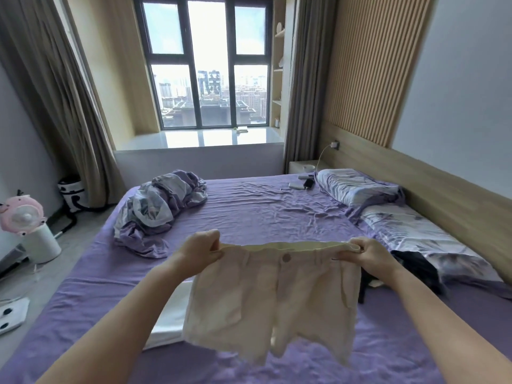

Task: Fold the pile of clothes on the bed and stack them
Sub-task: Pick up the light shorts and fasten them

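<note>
A pair of cream shorts point(274, 303) with a round waist button hangs in the air above the purple bed point(249, 212). My left hand point(201, 252) pinches the left end of the waistband and my right hand point(365, 257) pinches the right end, stretching it flat. Below the shorts a white folded garment point(169, 320) lies on the sheet, partly hidden by them. Dark clothes point(415, 268) lie to the right, beside the pillows and behind my right wrist.
A crumpled purple quilt point(163, 206) is bunched at the bed's far left. Two pillows point(388, 212) line the right side by the wooden headboard. A phone and charger point(303, 184) lie near the far pillow. A pink fan point(23, 217) stands on the floor at left.
</note>
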Motion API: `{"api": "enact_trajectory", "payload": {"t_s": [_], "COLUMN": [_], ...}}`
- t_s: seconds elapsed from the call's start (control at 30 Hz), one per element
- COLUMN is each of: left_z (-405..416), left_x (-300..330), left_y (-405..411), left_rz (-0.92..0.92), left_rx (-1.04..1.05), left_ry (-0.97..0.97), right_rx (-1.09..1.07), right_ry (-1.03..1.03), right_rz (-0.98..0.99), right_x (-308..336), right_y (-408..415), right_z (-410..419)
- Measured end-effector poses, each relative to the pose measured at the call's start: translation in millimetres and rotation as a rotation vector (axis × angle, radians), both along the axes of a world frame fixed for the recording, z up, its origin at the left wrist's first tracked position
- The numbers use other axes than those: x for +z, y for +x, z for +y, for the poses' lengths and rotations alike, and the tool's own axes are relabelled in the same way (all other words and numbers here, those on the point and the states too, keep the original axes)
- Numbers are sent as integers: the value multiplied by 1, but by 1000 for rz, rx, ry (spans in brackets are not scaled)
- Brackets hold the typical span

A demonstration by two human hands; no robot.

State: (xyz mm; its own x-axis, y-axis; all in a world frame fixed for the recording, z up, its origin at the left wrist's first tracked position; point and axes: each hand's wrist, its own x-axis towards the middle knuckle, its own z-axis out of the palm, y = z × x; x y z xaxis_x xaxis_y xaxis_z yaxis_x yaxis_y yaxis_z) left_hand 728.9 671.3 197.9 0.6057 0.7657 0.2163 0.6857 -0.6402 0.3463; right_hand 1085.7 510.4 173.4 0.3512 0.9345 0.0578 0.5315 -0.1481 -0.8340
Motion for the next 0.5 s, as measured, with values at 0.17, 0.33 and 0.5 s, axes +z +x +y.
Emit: {"api": "enact_trajectory", "payload": {"t_s": [0.17,0.33,0.5], "left_z": [2,-2,-20], "left_x": [11,17,22], "left_y": [-9,-5,21], "left_rz": [-46,-166,-148], "left_rx": [-51,-55,-35], "left_ry": [-89,-278,-241], "right_rx": [17,-31,-88], "right_ry": [30,63,100], "right_rz": [140,196,108], "right_x": [0,6,6], "right_y": [-1,-5,16], "right_z": [-16,-40,-51]}}
